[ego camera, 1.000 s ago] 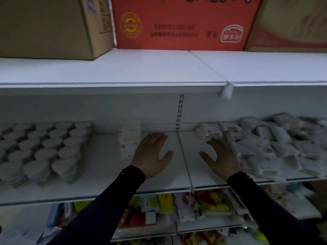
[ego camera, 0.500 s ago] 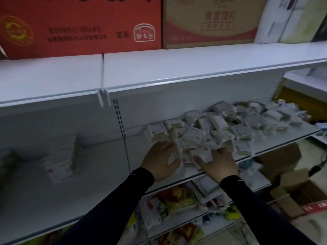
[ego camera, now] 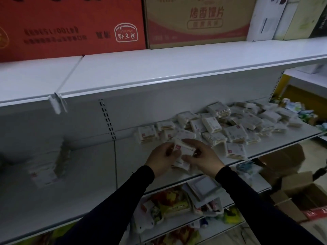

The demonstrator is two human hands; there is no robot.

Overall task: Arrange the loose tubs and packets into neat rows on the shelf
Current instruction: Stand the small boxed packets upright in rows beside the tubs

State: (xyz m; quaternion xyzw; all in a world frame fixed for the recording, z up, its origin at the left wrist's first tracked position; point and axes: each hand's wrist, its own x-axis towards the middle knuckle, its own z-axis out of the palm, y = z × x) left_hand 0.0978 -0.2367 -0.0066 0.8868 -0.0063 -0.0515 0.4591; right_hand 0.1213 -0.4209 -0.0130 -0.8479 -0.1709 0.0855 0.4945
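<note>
Both hands meet over the front edge of the white shelf (ego camera: 177, 175), at its middle. The left hand (ego camera: 161, 160) and right hand (ego camera: 203, 159) hold one packet (ego camera: 184, 147) between them: left fingers curl round its left end, the right thumb and fingers pinch its right end. The packet sits tilted, white with a small red mark near its left end, raised just above the shelf. A second packet (ego camera: 180, 164) shows below it between the two hands; whether either hand grips that one cannot be told.

Behind and to the right of the hands, a loose heap (ego camera: 230, 126) of like packets lies along the shelf toward its right end, some flat, some on edge. Toward the left end, near the back wall, stands a blurred stack (ego camera: 46, 167) of packets.

On the shelf above stand a red box (ego camera: 70, 25) and a brown box (ego camera: 198, 20), side by side.
</note>
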